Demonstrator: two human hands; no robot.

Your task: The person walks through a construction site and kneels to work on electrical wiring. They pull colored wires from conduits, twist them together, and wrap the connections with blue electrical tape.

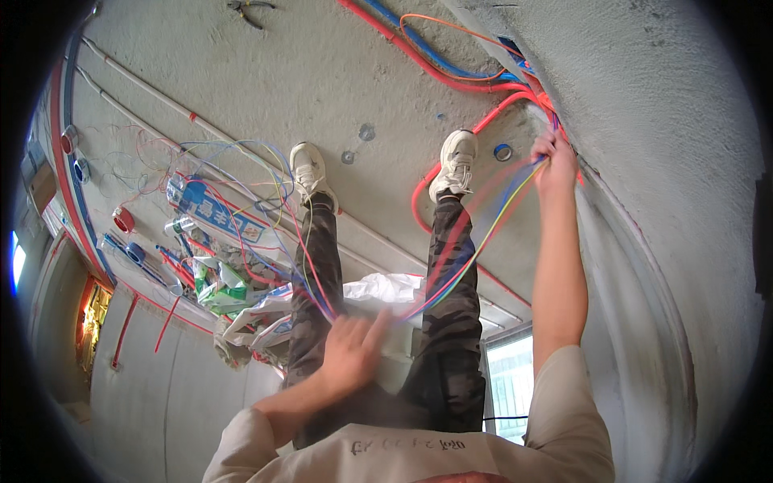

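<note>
My right hand [555, 161] is closed round a bundle of thin electrical wires [501, 214], close to where red conduits meet the foot of the wall. Red, blue and yellow-green strands sag from it across my right leg. Blurred by motion, my left hand [353, 348] grips the same bundle in front of my lap. Past the left hand, the wires run on to a loose tangle [233, 193] on the floor beside my left shoe. A red conduit [451, 79] and a blue conduit [427, 50] lead to the wall opening.
A blue tape roll [502, 152] lies near my right shoe [457, 161]. Pliers [251, 13] lie at the far edge. White pipes [161, 95] cross the floor at left, near a red tape roll [123, 219] and plastic bags [221, 286]. The wall [684, 145] rises on the right.
</note>
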